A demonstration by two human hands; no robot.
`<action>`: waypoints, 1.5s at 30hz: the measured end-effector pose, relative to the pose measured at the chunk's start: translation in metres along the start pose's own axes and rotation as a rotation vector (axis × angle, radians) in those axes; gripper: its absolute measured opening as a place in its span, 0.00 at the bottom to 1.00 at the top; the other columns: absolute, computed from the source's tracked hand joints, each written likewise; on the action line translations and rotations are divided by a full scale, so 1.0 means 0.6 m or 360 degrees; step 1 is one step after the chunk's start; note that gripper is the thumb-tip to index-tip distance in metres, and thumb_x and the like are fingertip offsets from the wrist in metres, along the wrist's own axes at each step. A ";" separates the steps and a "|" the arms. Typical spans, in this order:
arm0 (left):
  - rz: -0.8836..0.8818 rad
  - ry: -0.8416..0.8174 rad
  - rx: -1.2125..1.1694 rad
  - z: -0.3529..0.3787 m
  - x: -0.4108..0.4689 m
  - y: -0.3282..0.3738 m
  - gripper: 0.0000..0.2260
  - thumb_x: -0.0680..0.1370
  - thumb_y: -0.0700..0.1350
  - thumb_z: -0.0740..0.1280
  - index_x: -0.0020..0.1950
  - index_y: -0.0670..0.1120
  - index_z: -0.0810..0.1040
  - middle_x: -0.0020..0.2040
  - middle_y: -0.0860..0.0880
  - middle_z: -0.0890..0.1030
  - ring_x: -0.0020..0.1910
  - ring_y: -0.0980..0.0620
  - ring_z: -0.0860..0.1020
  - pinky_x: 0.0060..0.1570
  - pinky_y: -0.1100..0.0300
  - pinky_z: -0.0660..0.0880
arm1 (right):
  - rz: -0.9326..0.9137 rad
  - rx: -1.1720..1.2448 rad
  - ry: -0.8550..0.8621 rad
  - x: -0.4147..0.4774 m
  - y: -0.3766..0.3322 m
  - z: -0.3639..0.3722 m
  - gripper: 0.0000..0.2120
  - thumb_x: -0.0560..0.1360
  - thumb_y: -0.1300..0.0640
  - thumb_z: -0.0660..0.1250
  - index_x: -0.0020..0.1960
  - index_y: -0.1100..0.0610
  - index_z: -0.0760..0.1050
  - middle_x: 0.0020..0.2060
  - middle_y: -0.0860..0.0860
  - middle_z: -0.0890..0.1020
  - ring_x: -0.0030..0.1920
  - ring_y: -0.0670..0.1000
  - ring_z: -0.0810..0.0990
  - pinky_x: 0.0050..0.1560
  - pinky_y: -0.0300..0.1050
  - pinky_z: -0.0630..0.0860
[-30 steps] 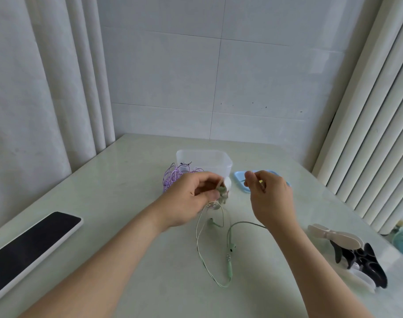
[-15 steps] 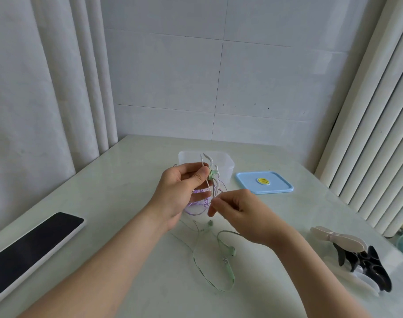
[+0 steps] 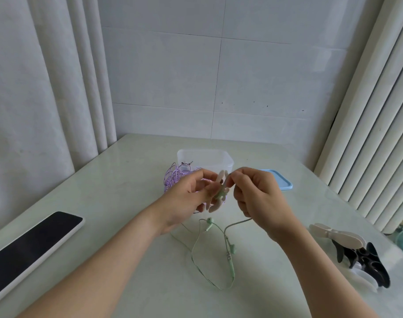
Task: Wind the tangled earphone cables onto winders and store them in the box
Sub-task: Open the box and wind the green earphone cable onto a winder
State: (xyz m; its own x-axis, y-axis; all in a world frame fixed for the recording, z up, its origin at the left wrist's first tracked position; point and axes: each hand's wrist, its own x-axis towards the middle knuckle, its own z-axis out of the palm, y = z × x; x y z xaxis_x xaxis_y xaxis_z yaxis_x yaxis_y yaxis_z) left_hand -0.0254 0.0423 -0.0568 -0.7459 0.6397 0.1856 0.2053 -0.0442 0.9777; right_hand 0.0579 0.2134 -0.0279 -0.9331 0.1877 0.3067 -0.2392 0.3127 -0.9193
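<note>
Right hand (image 3: 258,196) now higher, with green cable (image 3: 232,248) at left hand's (image 3: 188,198) winder (image 3: 220,179)

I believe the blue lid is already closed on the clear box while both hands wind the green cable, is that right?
Not quite: the head view shows the blue lid lying on the table right of the open clear box. The rest holds.
</note>
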 end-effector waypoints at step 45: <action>-0.0092 0.0231 -0.0540 -0.013 0.005 0.021 0.09 0.81 0.40 0.70 0.60 0.44 0.85 0.53 0.45 0.86 0.48 0.50 0.82 0.48 0.56 0.77 | 0.0046 -0.0959 0.0211 0.019 0.057 0.005 0.17 0.77 0.50 0.68 0.31 0.53 0.75 0.21 0.43 0.73 0.32 0.51 0.70 0.36 0.49 0.73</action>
State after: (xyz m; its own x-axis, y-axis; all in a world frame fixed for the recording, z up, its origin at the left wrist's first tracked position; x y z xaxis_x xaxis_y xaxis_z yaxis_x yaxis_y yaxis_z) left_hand -0.0300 0.0375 -0.0429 -0.8373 0.5340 0.1172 -0.0434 -0.2787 0.9594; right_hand 0.0383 0.2235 -0.0562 -0.8863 0.3064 0.3474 0.0158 0.7695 -0.6385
